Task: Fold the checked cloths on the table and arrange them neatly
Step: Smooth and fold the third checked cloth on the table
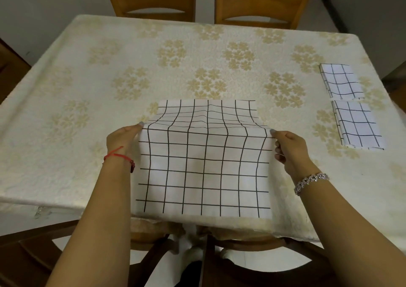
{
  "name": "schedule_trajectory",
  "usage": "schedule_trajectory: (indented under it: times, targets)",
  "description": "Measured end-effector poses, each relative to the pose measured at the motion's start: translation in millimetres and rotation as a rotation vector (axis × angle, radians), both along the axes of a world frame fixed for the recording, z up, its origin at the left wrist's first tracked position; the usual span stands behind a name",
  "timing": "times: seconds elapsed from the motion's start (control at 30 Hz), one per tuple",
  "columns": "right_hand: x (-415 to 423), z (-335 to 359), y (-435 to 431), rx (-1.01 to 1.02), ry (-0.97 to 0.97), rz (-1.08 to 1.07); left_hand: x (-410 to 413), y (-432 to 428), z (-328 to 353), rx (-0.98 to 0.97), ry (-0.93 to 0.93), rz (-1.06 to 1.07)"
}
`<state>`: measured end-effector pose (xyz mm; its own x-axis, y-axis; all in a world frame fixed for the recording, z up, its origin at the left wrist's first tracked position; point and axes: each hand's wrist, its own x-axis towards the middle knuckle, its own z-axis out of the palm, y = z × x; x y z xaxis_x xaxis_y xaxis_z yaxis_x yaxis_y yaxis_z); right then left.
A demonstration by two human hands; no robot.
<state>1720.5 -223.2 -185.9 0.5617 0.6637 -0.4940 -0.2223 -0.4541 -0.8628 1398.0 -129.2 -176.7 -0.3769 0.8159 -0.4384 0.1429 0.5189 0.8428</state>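
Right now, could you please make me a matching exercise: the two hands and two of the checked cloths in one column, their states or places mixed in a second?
1. left hand
2. right hand
3. open checked cloth
4. far folded cloth

a. lies flat by the right edge of the table
b. wrist wears a red thread
c. gripped at both side edges
d. wrist wears a sparkling bracelet

Pairs: 1-b, 2-d, 3-c, 4-a

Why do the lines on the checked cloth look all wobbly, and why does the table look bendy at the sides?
Head view: the checked cloth is pinched up by the left hand and right hand, so it sags and its lines curve; the wide-angle lens also bows the table edges; light is soft, without glare.
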Motion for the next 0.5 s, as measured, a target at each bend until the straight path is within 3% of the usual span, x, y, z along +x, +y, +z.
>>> schedule_trajectory:
  times: [0.1,0.5]
  targets:
    - [0.6,8.6,2.0,0.038,0.047,-0.006,0.2,6.0,9.0,0.007,0.020,-0.029]
    - [-2.5,25.5,18.1,0.105,0.147,-0.041,15.2,15.1,24.9,-0.028,-0.335,-0.082]
